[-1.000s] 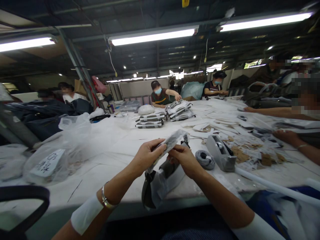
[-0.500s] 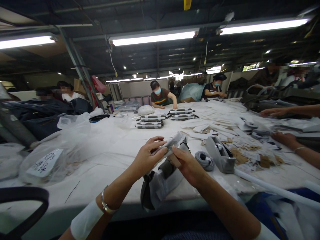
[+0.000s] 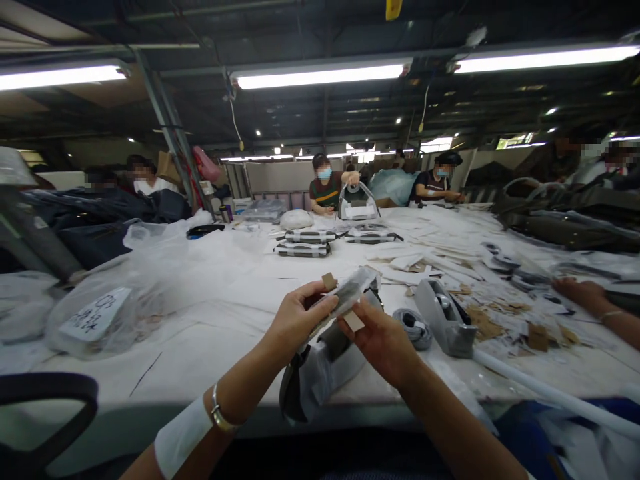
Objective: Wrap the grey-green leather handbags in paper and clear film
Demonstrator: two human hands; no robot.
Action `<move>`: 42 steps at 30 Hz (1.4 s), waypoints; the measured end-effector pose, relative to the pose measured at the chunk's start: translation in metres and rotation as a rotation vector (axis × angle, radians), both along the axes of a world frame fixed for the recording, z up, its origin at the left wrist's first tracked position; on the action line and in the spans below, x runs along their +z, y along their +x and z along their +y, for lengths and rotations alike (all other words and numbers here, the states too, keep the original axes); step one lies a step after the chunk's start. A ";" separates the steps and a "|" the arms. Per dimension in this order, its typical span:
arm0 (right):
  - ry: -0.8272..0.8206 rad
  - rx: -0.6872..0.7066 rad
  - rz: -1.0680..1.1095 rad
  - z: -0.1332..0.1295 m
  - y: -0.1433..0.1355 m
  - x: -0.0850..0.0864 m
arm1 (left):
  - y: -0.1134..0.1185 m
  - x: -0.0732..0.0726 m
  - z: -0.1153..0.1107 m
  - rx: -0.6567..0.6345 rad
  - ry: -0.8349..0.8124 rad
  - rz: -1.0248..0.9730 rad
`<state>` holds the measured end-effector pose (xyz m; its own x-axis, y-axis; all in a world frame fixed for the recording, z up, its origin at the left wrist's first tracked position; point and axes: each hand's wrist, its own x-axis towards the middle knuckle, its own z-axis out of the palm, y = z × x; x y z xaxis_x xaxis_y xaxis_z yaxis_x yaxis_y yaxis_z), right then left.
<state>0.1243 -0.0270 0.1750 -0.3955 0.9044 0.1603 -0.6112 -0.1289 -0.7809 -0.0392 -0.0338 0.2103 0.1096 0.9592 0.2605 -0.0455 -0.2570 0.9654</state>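
Note:
My left hand [image 3: 299, 317] grips a long strap wrapped in clear plastic [image 3: 351, 289], held up over the near edge of the white table [image 3: 215, 293]. A small tan piece sticks up at its thumb. My right hand [image 3: 381, 339] holds the same wrapped strap from below, with a tan strip of tape [image 3: 353, 321] at its fingertips. Under both hands lies a dark bag part in white wrapping [image 3: 320, 370], hanging over the table edge.
A grey tape dispenser [image 3: 443, 317] and a grey coil [image 3: 412, 326] sit right of my hands. A clear plastic bag with a label [image 3: 100, 310] lies left. Folded stacks [image 3: 304, 243] lie farther back. Several people work around the table; another person's hand [image 3: 583, 293] rests at right.
My right hand slid down and opened off the strap top, showing the tan tape. A person across the table lifted a bag. The camera view shifted slightly.

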 end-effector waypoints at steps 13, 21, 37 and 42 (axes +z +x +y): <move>0.074 -0.329 0.012 -0.014 -0.033 -0.017 | 0.005 -0.017 -0.004 0.193 0.301 0.229; 0.101 -0.391 -0.088 -0.008 -0.033 -0.020 | 0.007 -0.017 -0.015 0.246 0.364 0.305; 0.092 -0.344 -0.079 -0.007 -0.030 -0.024 | 0.011 -0.026 -0.032 0.522 0.885 1.114; 0.111 -0.378 -0.125 -0.007 -0.027 -0.024 | 0.017 -0.031 -0.036 0.538 0.843 1.106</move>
<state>0.0975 -0.0344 0.1508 -0.0614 0.9697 0.2366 -0.4985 0.1755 -0.8489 -0.0225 -0.0700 0.1792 0.3075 0.5611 0.7685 0.8713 -0.4907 0.0096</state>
